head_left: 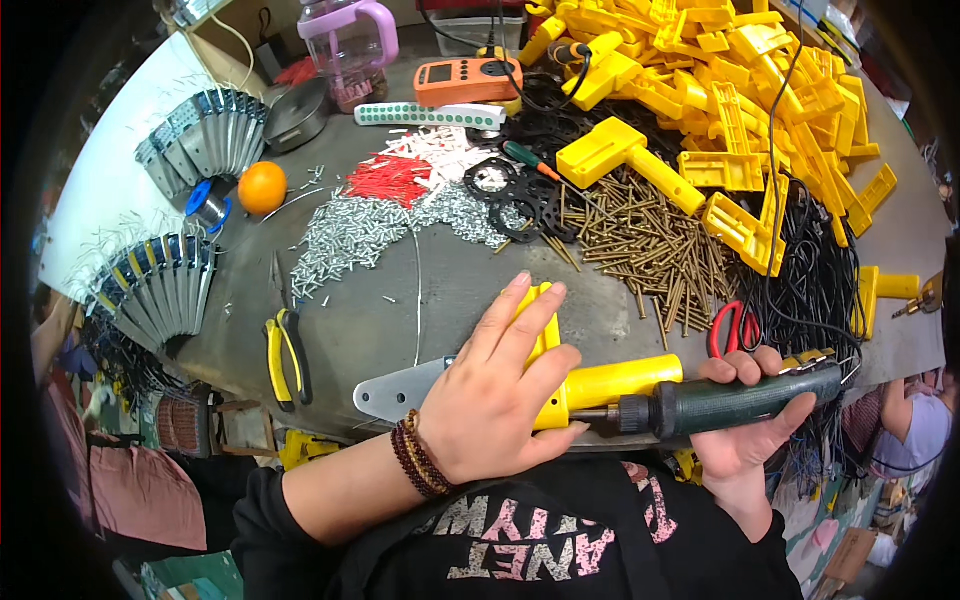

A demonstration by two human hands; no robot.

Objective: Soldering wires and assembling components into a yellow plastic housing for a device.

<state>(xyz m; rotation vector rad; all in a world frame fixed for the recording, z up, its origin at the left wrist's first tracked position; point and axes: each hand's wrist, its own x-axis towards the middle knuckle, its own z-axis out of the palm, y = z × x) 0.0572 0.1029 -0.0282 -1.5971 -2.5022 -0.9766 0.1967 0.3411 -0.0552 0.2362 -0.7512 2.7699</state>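
Observation:
Near the table's front edge, my left hand [497,385] lies over a yellow plastic housing with a handle [622,378], its fingers stretched across and the thumb at the lower side. A flat grey metal plate [392,392] with holes sticks out from the housing to the left. My right hand [745,425] is wrapped round a dark green electric screwdriver [740,398], held level. Its bit points left and reaches the housing's near side; my left thumb is beside that spot. Whether a screw sits at the tip cannot be made out.
Beyond the hands lie piles of brass-coloured screws [650,250], silver screws [345,240] and red sleeves [390,180]. Yellow housings [740,100] heap up at the back right, near black cables [815,260]. Pliers [288,360], an orange [262,188] and metal blade assemblies [165,285] are left.

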